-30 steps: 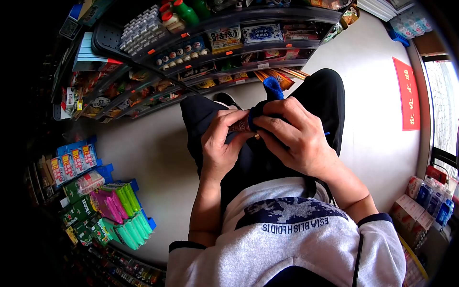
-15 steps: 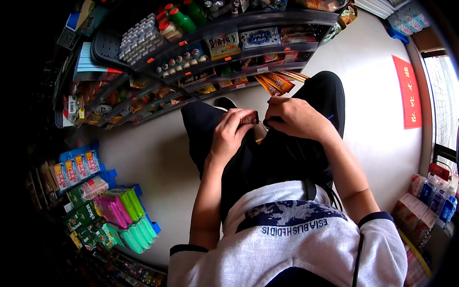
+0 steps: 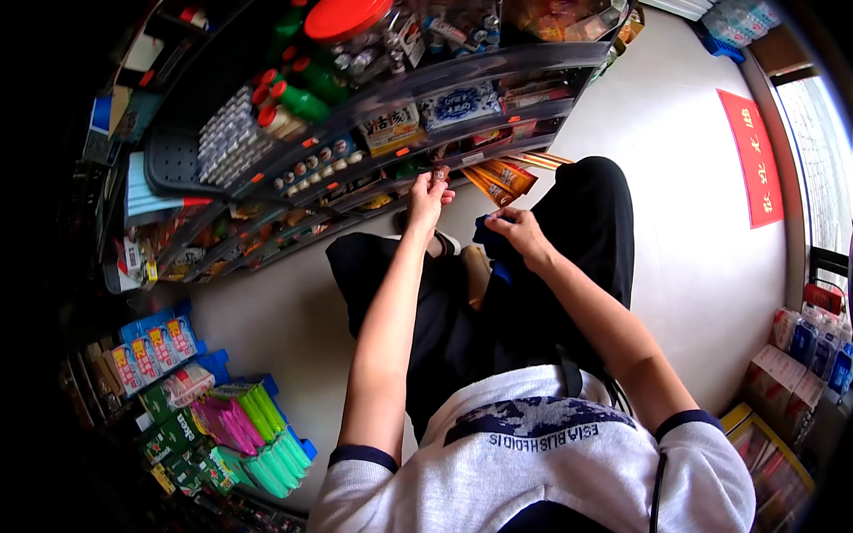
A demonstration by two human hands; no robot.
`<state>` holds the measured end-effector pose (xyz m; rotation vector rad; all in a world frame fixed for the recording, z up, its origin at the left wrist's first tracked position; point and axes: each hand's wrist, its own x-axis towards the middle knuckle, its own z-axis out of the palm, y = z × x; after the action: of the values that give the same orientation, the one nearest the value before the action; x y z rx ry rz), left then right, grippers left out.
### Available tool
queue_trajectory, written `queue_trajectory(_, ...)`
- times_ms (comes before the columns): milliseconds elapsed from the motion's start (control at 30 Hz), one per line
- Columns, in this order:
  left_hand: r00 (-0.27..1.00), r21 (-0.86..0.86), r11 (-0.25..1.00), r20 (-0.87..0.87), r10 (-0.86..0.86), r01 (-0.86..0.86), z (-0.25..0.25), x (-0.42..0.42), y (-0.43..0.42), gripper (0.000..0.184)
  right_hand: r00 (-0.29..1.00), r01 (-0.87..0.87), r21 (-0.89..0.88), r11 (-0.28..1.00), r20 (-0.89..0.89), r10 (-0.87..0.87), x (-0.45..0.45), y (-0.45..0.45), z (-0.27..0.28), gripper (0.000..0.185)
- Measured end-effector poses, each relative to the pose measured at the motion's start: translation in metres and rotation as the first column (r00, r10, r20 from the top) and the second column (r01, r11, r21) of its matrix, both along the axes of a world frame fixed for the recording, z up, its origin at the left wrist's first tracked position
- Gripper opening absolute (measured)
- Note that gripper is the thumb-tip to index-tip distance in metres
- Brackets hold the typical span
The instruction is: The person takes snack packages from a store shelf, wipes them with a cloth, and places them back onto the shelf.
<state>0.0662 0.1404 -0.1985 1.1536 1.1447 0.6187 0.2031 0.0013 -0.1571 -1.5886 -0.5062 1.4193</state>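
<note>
My left hand (image 3: 426, 204) is stretched toward the lower shelf, its fingers closed on a small brown packet (image 3: 441, 174) held roughly upright. Closer to my right knee, my right hand (image 3: 520, 233) pinches a dark blue cloth (image 3: 489, 234) that hangs between my legs. Just beyond it, several long orange packets (image 3: 503, 180) stick out past the bottom shelf's edge. Behind the brown packet is the shelf front (image 3: 475, 158); I cannot tell whether the packet touches it.
Stocked shelves (image 3: 391, 160) curve across the front and left. Green bottles with red caps (image 3: 300, 100) and a red-lidded jar (image 3: 346, 19) stand higher up. Pink and green packs (image 3: 244, 431) sit at lower left. A red mat (image 3: 751, 158) lies right, near bottled goods (image 3: 817, 346).
My left hand has moved forward to the shelf with the brown packet, away from my right hand. My right hand has shifted slightly down, and more of the blue cloth shows. The view has tilted.
</note>
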Motion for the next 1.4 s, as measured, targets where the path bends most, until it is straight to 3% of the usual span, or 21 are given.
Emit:
queue_trajectory(267, 0.96, 0.017, 1.0, -0.28, 0.005, -0.001, -0.031, 0.045, 0.05, 0.023, 0.999, 0.029, -0.065, 0.997, -0.037, -0.031, 0.005, 0.0, 0.001, 0.015)
queue_trajectory(333, 0.969, 0.051, 0.997, -0.241, 0.062, -0.051, -0.052, 0.055, 0.053, 0.023, 0.997, 0.037, -0.088, 0.995, -0.057, -0.042, 0.005, 0.001, 0.003, 0.017)
queue_trajectory(400, 0.922, 0.407, 0.899, -0.263, 0.283, -0.16, -0.076, 0.062, 0.053, 0.02, 0.997, 0.039, -0.11, 0.993, -0.069, -0.047, 0.005, 0.001, -0.001, 0.017)
queue_trajectory(433, 0.923, 0.337, 0.921, -0.254, 0.289, -0.196, -0.082, 0.064, 0.054, 0.017, 0.997, 0.037, -0.098, 0.994, -0.062, -0.043, 0.005, 0.002, -0.002, 0.017)
queue_trajectory(600, 0.904, 0.372, 0.909, -0.297, 0.308, -0.188, -0.084, 0.072, 0.055, 0.013, 1.0, -0.011, -0.11, 0.994, -0.01, 0.01, 0.004, 0.004, -0.008, 0.019)
queue_trajectory(667, 0.822, 0.415, 0.909, -0.505, 0.263, -0.037, -0.071, 0.072, 0.054, 0.02, 1.0, -0.029, -0.12, 0.992, -0.007, 0.028, 0.005, 0.005, -0.008, 0.02)
queue_trajectory(700, 0.822, 0.414, 0.91, -0.507, 0.261, -0.033, -0.07, 0.07, 0.053, 0.02, 0.999, -0.047, -0.131, 0.99, -0.008, 0.047, 0.005, 0.005, -0.006, 0.019)
queue_trajectory(767, 0.729, 0.406, 0.901, -0.661, 0.175, 0.152, -0.066, 0.069, 0.055, 0.029, 0.998, -0.061, -0.141, 0.988, -0.009, 0.06, 0.006, 0.007, -0.006, 0.019)
queue_trajectory(867, 0.799, 0.511, 0.84, -0.575, 0.176, 0.183, -0.082, 0.064, 0.063, 0.025, 0.999, -0.036, -0.129, 0.991, 0.01, 0.038, 0.005, 0.006, -0.009, 0.023)
queue_trajectory(933, 0.742, 0.452, 0.861, -0.655, 0.144, 0.233, -0.08, 0.061, 0.067, 0.027, 0.998, -0.046, -0.136, 0.99, 0.024, 0.05, 0.006, 0.006, -0.008, 0.024)
queue_trajectory(1033, 0.511, 0.196, 0.962, -0.857, 0.073, 0.192, -0.089, 0.06, 0.08, 0.033, 0.998, -0.05, -0.131, 0.99, 0.023, 0.054, 0.007, 0.005, -0.007, 0.023)
queue_trajectory(1133, 0.559, 0.205, 0.963, -0.826, 0.075, 0.174, -0.08, 0.064, 0.088, 0.038, 0.999, -0.046, -0.148, 0.988, 0.008, 0.048, 0.008, 0.006, -0.005, 0.023)
queue_trajectory(1200, 0.604, 0.114, 0.989, -0.796, 0.036, 0.092, -0.071, 0.067, 0.088, 0.044, 0.999, -0.044, -0.152, 0.987, 0.004, 0.045, 0.009, 0.006, -0.005, 0.023)
queue_trajectory(1333, 0.594, 0.098, 0.982, -0.804, -0.018, 0.161, -0.06, 0.071, 0.091, 0.054, 0.999, -0.045, -0.16, 0.986, -0.013, 0.044, 0.009, 0.006, -0.009, 0.023)
queue_trajectory(1400, 0.694, 0.121, 0.97, -0.717, -0.062, 0.211, -0.062, 0.067, 0.093, 0.055, 0.999, -0.044, -0.176, 0.983, -0.021, 0.041, 0.009, 0.006, -0.01, 0.023)
